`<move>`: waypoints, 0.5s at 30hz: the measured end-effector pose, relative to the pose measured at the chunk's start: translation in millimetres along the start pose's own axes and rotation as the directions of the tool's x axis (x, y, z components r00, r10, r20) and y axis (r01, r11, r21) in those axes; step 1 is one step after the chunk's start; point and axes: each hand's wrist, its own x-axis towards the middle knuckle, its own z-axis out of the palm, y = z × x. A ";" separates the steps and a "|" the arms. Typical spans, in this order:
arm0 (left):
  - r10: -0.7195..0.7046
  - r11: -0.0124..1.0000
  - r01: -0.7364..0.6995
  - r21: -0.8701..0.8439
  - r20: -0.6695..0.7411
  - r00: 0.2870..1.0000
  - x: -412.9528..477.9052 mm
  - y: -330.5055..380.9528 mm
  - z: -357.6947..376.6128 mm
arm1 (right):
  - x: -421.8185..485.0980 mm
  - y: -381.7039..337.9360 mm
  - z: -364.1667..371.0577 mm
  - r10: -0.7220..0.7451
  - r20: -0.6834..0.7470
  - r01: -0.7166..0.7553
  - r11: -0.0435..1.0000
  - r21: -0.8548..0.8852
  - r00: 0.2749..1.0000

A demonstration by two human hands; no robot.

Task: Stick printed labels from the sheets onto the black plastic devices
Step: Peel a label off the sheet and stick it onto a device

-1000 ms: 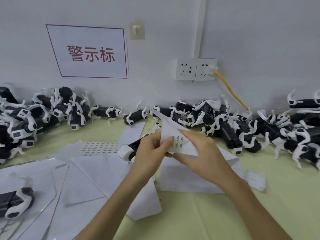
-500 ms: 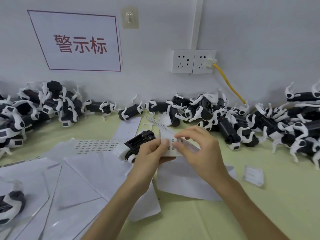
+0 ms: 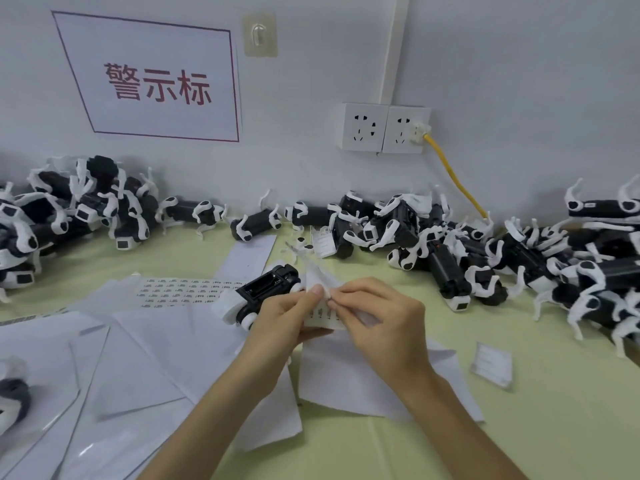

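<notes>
A label sheet is gripped by the left hand and its edge is pinched by the right hand, just beside a device.

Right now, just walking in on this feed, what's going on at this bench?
A person is picking at a small label sheet: the left hand holds it while the right hand pinches at its upper edge. One black device lies on the table just behind the left hand, with no label going on yet. More devices are heaped along the wall.
</notes>
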 end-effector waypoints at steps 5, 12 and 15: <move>-0.042 0.999 0.042 -0.018 -0.009 0.999 0.7 -0.5 -1.5 | -1.1 2.4 4.6 0.047 0.069 -0.050 0.998 0.042 0.996; -0.040 0.999 0.041 0.018 -0.016 0.999 -1.5 -3.4 -0.2 | -0.5 3.2 4.4 0.078 0.046 -0.080 0.996 0.041 0.996; -0.054 0.998 0.054 0.019 -0.023 0.998 -3.2 -2.8 1.5 | 0.2 -0.4 3.2 0.089 0.065 -0.092 0.995 0.036 0.994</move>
